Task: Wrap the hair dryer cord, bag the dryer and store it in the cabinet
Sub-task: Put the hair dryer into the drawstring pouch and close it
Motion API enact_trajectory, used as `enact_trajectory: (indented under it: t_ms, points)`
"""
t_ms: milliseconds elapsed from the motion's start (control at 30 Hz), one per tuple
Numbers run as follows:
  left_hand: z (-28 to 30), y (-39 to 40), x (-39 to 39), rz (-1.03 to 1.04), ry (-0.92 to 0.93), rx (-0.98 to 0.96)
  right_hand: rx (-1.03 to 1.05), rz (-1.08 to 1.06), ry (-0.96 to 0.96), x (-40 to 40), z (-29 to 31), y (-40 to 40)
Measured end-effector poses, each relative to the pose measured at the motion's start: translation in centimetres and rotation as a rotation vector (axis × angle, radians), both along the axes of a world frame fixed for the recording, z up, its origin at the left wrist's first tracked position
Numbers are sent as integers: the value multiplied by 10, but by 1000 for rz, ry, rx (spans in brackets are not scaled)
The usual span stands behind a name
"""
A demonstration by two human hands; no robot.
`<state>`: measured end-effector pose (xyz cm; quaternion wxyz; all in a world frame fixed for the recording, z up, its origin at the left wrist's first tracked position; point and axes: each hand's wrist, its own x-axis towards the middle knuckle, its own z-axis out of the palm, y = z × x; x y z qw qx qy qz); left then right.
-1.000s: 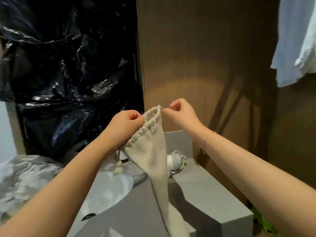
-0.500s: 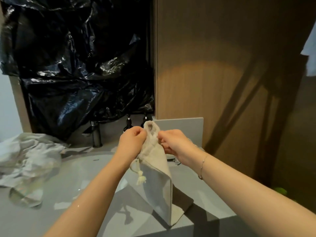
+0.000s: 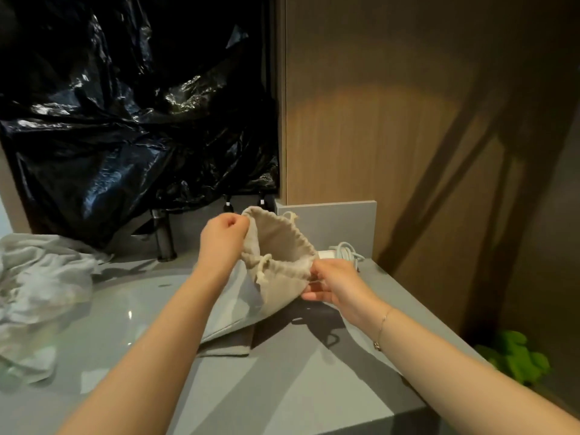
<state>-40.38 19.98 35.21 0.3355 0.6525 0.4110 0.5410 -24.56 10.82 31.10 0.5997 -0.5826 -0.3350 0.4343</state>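
A beige cloth drawstring bag point(image 3: 279, 277) rests on the grey counter point(image 3: 282, 387) with its mouth pulled wide. My left hand point(image 3: 221, 237) pinches the far left rim of the mouth. My right hand point(image 3: 334, 282) grips the near right rim. A knotted drawstring hangs at the front of the opening. Behind the bag, by the wall, lies the white hair dryer point(image 3: 340, 254) with its cord coiled on it, mostly hidden by the bag and my right hand.
A white basin point(image 3: 119, 312) sits left of the bag with a dark tap point(image 3: 164, 238) behind it. Crumpled white towels point(image 3: 40, 293) lie at far left. Black plastic sheeting point(image 3: 131, 114) covers the wall above. A wood panel point(image 3: 408, 136) stands right; something green point(image 3: 514, 356) lies below.
The bag's mouth went from gathered and held up to spread wide open, lowered onto the counter. My hands moved apart, the right one nearer me.
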Motion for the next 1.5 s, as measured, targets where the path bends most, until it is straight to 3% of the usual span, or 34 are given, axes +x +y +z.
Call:
enact_trajectory:
  t_ms: [133, 267, 367, 567, 700, 833, 1300, 1500]
  points:
    - [-44, 7, 29, -94, -120, -166, -72, 0, -134, 26, -34, -10]
    - [-63, 16, 42, -128, -266, -301, -47, -250, -256, 69, -53, -6]
    - [-71, 23, 47, -159, -314, -373, -143, -276, -264, 100, -58, 11]
    - [-82, 35, 45, -165, -305, -410, -235, -50, -70, 121, -34, 53]
    - [-91, 38, 50, -265, -313, -565, -278, -48, -103, 120, -28, 76]
    - [-94, 35, 55, -282, -264, -576, -300, -17, -102, 113, -21, 85]
    - [-93, 25, 50, -362, -183, -496, -60, -41, 167, 109, -41, 93]
    - [-76, 23, 42, -384, -346, -528, 48, -77, 408, 110, -46, 73]
